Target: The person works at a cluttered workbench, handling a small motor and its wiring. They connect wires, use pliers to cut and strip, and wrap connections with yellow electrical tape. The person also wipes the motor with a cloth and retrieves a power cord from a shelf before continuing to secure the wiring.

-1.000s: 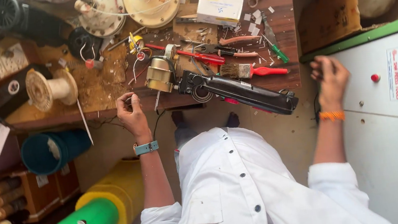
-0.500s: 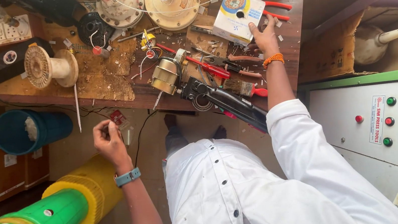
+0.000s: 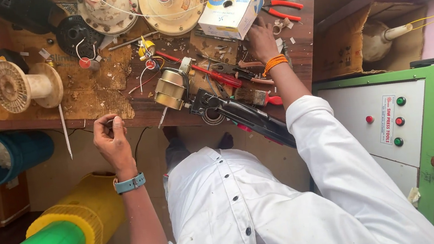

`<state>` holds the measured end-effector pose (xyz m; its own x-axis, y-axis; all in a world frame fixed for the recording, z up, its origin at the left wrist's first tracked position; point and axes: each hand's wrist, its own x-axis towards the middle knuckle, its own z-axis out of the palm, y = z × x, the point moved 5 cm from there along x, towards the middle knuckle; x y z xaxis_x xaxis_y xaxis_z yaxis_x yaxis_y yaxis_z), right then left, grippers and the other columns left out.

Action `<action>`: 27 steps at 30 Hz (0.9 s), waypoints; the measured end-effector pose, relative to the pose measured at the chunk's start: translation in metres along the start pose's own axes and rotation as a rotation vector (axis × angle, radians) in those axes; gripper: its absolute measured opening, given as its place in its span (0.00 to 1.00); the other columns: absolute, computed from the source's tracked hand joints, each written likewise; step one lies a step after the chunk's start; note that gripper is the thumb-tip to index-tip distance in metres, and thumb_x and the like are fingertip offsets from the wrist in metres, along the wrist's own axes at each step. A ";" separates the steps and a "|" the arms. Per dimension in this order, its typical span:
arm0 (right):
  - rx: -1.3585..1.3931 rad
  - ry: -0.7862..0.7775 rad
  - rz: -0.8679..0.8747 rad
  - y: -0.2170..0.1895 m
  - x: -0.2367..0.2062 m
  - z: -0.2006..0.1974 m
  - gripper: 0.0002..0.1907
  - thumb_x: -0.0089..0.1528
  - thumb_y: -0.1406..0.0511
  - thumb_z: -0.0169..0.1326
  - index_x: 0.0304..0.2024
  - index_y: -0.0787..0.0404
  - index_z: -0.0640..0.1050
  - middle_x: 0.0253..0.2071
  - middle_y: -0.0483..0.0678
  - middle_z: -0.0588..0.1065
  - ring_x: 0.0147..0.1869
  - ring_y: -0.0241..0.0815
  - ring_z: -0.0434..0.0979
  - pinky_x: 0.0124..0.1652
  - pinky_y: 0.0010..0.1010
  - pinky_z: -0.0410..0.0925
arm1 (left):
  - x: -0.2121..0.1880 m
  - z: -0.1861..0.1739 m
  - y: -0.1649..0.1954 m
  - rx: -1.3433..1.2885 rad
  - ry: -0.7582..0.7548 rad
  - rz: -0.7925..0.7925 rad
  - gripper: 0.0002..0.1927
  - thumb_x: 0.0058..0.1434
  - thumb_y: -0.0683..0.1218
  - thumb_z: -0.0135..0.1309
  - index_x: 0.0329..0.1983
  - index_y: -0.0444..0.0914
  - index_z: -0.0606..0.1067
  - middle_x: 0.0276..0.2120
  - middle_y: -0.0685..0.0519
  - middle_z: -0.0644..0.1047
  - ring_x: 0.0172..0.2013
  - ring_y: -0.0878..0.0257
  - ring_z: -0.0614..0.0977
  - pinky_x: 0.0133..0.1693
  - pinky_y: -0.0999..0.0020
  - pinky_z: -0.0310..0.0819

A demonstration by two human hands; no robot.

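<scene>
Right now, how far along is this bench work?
Done: two round motor housings lie opened on the bench. In hand: the right hand reaches among small parts beside the box; the left hand is curled at the bench edge, contents unclear. Left: the small brass-coloured motor lies loose among tools.

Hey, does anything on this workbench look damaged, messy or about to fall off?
Yes. The brown sheet covering the wooden bench is torn and crumbling, with scraps scattered around it. A long black tool overhangs the front edge of the bench beside the right hand. A thin metal rod also pokes over the edge.
</scene>
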<state>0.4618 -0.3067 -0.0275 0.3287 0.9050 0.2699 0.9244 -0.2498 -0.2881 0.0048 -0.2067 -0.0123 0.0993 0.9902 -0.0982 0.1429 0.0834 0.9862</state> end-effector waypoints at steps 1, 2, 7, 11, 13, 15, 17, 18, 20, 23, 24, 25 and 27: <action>-0.034 0.040 -0.137 -0.008 0.002 0.000 0.18 0.52 0.64 0.63 0.43 0.65 0.80 0.43 0.60 0.79 0.57 0.71 0.73 0.51 0.71 0.62 | 0.002 0.004 0.004 0.011 -0.014 0.030 0.03 0.71 0.39 0.55 0.46 0.36 0.75 0.35 0.58 0.76 0.34 0.72 0.76 0.36 0.77 0.73; -0.144 0.059 -0.189 -0.010 0.004 0.003 0.19 0.50 0.66 0.60 0.44 0.63 0.80 0.45 0.58 0.80 0.58 0.66 0.74 0.53 0.65 0.62 | 0.002 0.006 0.006 -0.001 -0.033 0.029 0.03 0.71 0.39 0.55 0.45 0.36 0.75 0.34 0.58 0.76 0.33 0.72 0.75 0.36 0.77 0.72; -0.182 -0.373 -0.032 0.010 0.013 0.022 0.06 0.66 0.69 0.53 0.43 0.64 0.79 0.44 0.59 0.79 0.54 0.60 0.78 0.55 0.52 0.68 | -0.003 0.001 0.005 -0.081 -0.057 -0.019 0.04 0.68 0.39 0.55 0.45 0.35 0.75 0.33 0.58 0.77 0.33 0.72 0.77 0.35 0.78 0.72; 0.245 -0.323 0.129 0.039 -0.019 -0.029 0.16 0.75 0.62 0.50 0.43 0.70 0.78 0.34 0.64 0.75 0.39 0.61 0.75 0.41 0.46 0.67 | -0.016 0.002 0.005 -0.155 -0.089 -0.093 0.05 0.68 0.40 0.55 0.45 0.35 0.76 0.32 0.58 0.78 0.32 0.73 0.76 0.35 0.78 0.70; 0.635 -0.440 0.555 0.054 -0.070 -0.059 0.17 0.74 0.62 0.47 0.43 0.70 0.80 0.31 0.47 0.76 0.34 0.33 0.71 0.35 0.30 0.65 | -0.023 0.015 0.012 -0.129 -0.152 -0.076 0.04 0.68 0.41 0.55 0.45 0.36 0.77 0.33 0.58 0.78 0.34 0.73 0.77 0.36 0.78 0.72; 0.772 -0.367 0.608 0.038 -0.110 -0.086 0.14 0.74 0.64 0.48 0.47 0.70 0.80 0.35 0.44 0.76 0.37 0.31 0.71 0.36 0.24 0.65 | -0.032 0.033 0.023 -0.077 -0.278 -0.039 0.05 0.68 0.42 0.56 0.45 0.37 0.78 0.36 0.58 0.79 0.36 0.73 0.77 0.38 0.78 0.72; 1.033 -0.292 0.747 0.010 -0.139 -0.097 0.13 0.74 0.64 0.48 0.49 0.68 0.78 0.37 0.43 0.75 0.37 0.32 0.74 0.33 0.23 0.64 | -0.036 0.064 0.036 -0.150 -0.493 -0.045 0.08 0.68 0.43 0.57 0.49 0.38 0.78 0.41 0.57 0.79 0.40 0.74 0.78 0.41 0.78 0.74; 1.174 -0.274 0.821 -0.012 -0.148 -0.092 0.13 0.74 0.63 0.48 0.50 0.67 0.77 0.35 0.42 0.73 0.37 0.34 0.77 0.30 0.24 0.63 | -0.038 0.082 0.042 -0.259 -0.621 -0.089 0.11 0.68 0.44 0.58 0.52 0.38 0.77 0.43 0.57 0.79 0.42 0.74 0.78 0.43 0.78 0.75; 1.450 -0.302 0.682 -0.067 -0.143 -0.084 0.14 0.74 0.62 0.46 0.47 0.69 0.75 0.35 0.47 0.77 0.38 0.34 0.77 0.36 0.24 0.69 | -0.045 0.104 0.050 -0.402 -0.838 -0.341 0.21 0.63 0.46 0.58 0.59 0.43 0.71 0.47 0.60 0.78 0.35 0.75 0.75 0.32 0.81 0.70; 1.377 -0.458 0.666 -0.135 -0.122 -0.068 0.16 0.73 0.60 0.45 0.46 0.67 0.76 0.31 0.44 0.74 0.34 0.36 0.75 0.31 0.26 0.67 | -0.044 0.129 0.074 -0.716 -0.979 -0.415 0.23 0.64 0.46 0.59 0.61 0.49 0.68 0.50 0.61 0.79 0.34 0.74 0.79 0.32 0.78 0.77; 1.311 -0.536 0.672 -0.153 -0.116 -0.065 0.18 0.74 0.58 0.47 0.44 0.68 0.77 0.29 0.45 0.73 0.28 0.39 0.71 0.25 0.29 0.64 | -0.038 0.130 0.078 -0.701 -0.943 -0.396 0.19 0.66 0.47 0.57 0.59 0.45 0.69 0.47 0.59 0.79 0.32 0.74 0.79 0.30 0.79 0.75; 1.170 -0.477 0.565 -0.169 -0.101 -0.065 0.16 0.73 0.59 0.49 0.46 0.67 0.76 0.31 0.46 0.74 0.31 0.38 0.71 0.29 0.28 0.66 | -0.032 0.131 0.080 -0.685 -0.909 -0.374 0.16 0.69 0.48 0.55 0.57 0.41 0.71 0.43 0.56 0.79 0.31 0.73 0.79 0.28 0.79 0.74; 0.879 -0.364 0.365 -0.197 -0.080 -0.069 0.14 0.70 0.60 0.54 0.51 0.63 0.76 0.34 0.47 0.75 0.38 0.36 0.72 0.37 0.27 0.68 | -0.015 0.129 0.084 -0.659 -0.868 -0.302 0.12 0.72 0.48 0.53 0.54 0.36 0.73 0.38 0.54 0.78 0.29 0.72 0.79 0.27 0.79 0.72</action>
<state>0.2666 -0.3536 0.0707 0.3475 0.9108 -0.2230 0.2621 -0.3227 -0.9095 0.1425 -0.2295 0.0549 0.8359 0.5280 -0.1501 -0.2448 0.6034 0.7589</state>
